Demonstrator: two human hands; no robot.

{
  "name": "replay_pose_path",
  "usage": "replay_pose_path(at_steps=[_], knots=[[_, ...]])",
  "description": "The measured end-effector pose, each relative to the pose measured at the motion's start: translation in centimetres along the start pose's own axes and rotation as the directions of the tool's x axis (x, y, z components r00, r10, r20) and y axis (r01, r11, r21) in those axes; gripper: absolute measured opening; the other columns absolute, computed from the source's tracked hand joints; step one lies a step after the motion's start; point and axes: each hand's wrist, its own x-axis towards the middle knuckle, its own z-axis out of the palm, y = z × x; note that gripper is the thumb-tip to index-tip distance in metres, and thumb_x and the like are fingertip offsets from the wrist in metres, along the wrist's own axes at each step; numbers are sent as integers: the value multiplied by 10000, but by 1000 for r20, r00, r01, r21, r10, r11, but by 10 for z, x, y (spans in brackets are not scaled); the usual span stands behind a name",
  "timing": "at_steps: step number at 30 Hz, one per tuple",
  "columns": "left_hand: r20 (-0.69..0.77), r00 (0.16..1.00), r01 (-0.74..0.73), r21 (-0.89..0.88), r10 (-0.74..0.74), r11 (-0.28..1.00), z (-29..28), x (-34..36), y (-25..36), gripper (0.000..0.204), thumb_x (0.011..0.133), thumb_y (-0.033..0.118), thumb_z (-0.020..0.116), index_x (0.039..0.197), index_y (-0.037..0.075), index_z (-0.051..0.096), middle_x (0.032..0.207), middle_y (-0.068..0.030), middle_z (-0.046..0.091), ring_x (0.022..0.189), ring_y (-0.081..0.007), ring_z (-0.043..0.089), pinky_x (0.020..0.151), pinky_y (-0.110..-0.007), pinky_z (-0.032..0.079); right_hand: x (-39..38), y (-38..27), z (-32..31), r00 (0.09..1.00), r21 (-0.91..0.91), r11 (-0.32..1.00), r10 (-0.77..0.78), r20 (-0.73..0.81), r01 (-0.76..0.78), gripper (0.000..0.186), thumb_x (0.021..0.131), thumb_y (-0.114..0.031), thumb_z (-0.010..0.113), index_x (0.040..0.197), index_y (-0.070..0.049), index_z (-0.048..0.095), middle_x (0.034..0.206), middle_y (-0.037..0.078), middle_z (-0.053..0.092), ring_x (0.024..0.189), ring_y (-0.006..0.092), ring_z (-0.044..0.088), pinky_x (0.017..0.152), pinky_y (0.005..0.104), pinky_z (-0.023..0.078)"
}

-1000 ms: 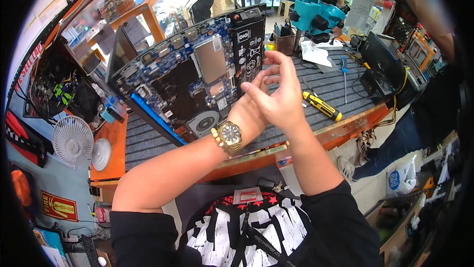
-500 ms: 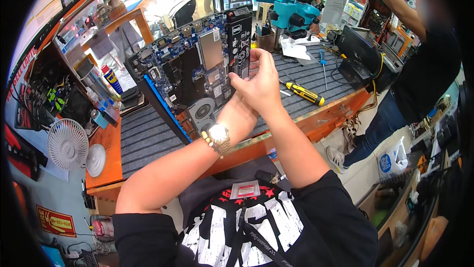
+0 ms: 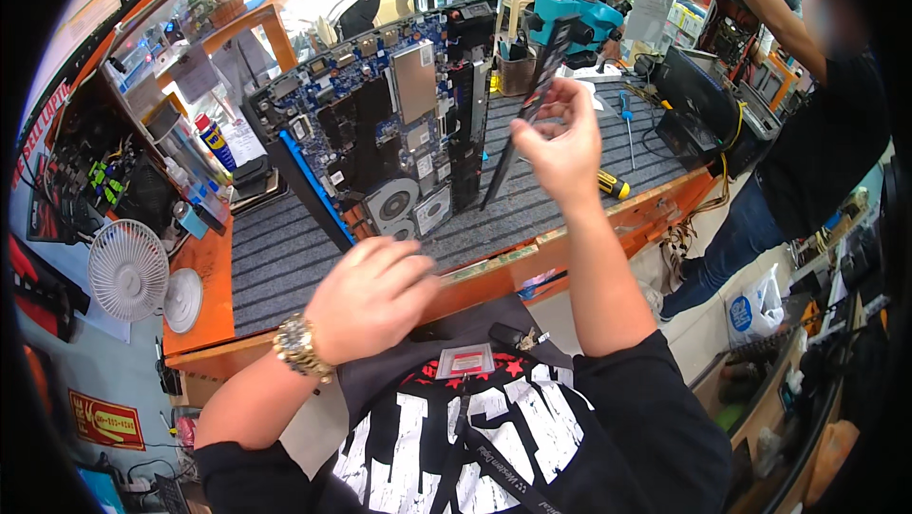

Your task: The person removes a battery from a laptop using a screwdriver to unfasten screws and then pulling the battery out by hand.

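Note:
An opened laptop base [image 3: 356,139] stands on edge on the grey mat, its blue board, silver plate and fan facing me. A long, thin black laptop battery [image 3: 548,67] is pinched in my right hand [image 3: 565,148], tilted and apart from the base's right side. A dark bay shows along that side of the base. My left hand [image 3: 375,295], smeared by motion, is in front of the base's lower edge, back of the hand up. Its fingertips are too blurred to read.
A yellow-black screwdriver [image 3: 614,185] and a blue-handled one [image 3: 626,115] lie to the right. Behind them is a teal microscope [image 3: 575,25]. A white fan [image 3: 128,269] stands left, near a blue spray can [image 3: 217,145]. A person in black [image 3: 784,153] stands at right.
The battery has come away from the laptop base and moved right in my right hand. My left hand has dropped left and toward me, away from my right wrist.

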Motion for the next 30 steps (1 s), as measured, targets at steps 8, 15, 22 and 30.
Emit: replay_pose_path(at_steps=[8,15,22,30], knots=[[-246,920,304,-48,-306,952,1,-87,-29,209,819,31,829,1022,52,781,919,-94,716,791,-303,683,723,-432,528,79,37,-88,977,268,962,-16,212,-42,673,852,23,824,1476,18,571,1287,84,644,1126,172,659,943,351,635],[-224,703,629,-249,-675,737,40,-152,-40,134,948,13,763,1072,2,715,936,-138,683,792,-286,678,740,-388,547,114,54,-120,901,546,799,-14,434,-250,658,910,-97,723,1524,46,534,1289,130,629,1157,277,709,998,598,675],[-163,624,733,-216,-764,645,67,-173,-34,122,955,7,737,1068,-5,693,933,-146,650,836,-317,630,779,-423,523,127,77,-83,926,456,865,28,376,-211,724,930,-127,757,1582,48,495,1337,161,648,1171,300,725,1052,618,644],[-166,665,736,-19,-728,677,81,-174,-36,95,963,59,705,1013,-7,659,936,-163,652,865,-367,597,815,-466,490,151,119,35,989,-39,992,-118,93,122,809,684,-332,998,1323,27,656,1192,127,705,1042,219,701,955,370,603]])
